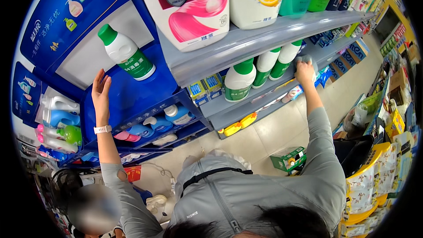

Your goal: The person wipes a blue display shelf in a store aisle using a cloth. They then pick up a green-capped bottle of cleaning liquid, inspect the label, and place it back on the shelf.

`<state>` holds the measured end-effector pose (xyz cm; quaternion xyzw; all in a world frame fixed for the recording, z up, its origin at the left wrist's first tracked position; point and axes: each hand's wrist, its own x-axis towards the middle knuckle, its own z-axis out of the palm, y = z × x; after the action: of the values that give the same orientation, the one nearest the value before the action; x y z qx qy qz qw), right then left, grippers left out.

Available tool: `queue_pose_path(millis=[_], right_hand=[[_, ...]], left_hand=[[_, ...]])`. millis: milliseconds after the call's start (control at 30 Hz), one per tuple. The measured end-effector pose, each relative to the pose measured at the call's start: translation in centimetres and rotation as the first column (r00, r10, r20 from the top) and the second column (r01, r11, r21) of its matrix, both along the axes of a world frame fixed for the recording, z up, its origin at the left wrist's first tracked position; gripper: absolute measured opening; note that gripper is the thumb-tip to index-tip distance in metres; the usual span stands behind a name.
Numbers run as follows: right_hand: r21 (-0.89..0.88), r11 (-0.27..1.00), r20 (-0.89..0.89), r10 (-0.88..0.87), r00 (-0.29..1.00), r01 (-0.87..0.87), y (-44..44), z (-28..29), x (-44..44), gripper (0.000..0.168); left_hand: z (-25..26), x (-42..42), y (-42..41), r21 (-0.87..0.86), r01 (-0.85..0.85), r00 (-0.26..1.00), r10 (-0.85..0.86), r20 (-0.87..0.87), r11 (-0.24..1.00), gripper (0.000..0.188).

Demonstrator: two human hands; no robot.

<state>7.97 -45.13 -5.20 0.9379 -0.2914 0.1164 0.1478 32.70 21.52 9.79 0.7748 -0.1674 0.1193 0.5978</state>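
Note:
My left hand (101, 88) is raised over the blue display shelf (132, 94), its fingers apart and nothing in them. Just right of it a white disinfectant bottle with a green cap and green label (127, 53) stands on that shelf. My right hand (304, 70) holds a crumpled pale cloth (308, 62) at the middle grey shelf (216, 108), past a row of similar bottles. The nearest of these green-capped bottles (240, 81) stands at the shelf's front; several more line up between it and my right hand.
Large shampoo bottles (195, 10) stand on the upper grey shelf (264, 39). Blue detergent bottles (180, 114) fill a lower display level. A green box (288, 158) lies on the tiled floor (264, 135). Packed goods (373, 178) stand at right. A person (94, 208) is at lower left.

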Motion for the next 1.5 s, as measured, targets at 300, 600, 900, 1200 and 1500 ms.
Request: queue_pose_path(millis=[300, 600, 900, 1200, 1500], right_hand=[[-0.052, 0.996, -0.021, 0.075, 0.997, -0.076, 0.7, -0.5, 0.0, 0.016], [0.123, 0.867, -0.246, -0.444, 0.862, 0.482, -13.7, -1.2, -0.8, 0.027], [-0.046, 0.974, 0.101, -0.215, 0.971, 0.221, -15.0, 2.3, -0.1, 0.028], [0.289, 0.860, -0.120, -0.404, 0.907, 0.421, -20.6, -6.7, -2.9, 0.042], [0.445, 0.828, 0.302, -0.498, 0.813, 0.342, -15.7, 3.3, -9.4, 0.041]], left_hand=[[0.0, -0.1, -2.3, 0.021, 0.026, 1.000, -0.026, -0.018, 0.999, 0.045], [-0.2, -3.2, 3.8, 0.042, -0.086, 0.996, 0.087, -0.013, 0.995, 0.044], [1.2, -5.0, 7.6, 0.055, -0.217, 0.976, 0.218, -0.012, 0.975, 0.042], [0.8, -3.1, 4.6, 0.107, -0.075, 0.997, 0.078, -0.021, 0.991, 0.040], [0.5, -2.7, 4.9, 0.065, -0.093, 0.995, 0.095, -0.034, 0.994, 0.039]])
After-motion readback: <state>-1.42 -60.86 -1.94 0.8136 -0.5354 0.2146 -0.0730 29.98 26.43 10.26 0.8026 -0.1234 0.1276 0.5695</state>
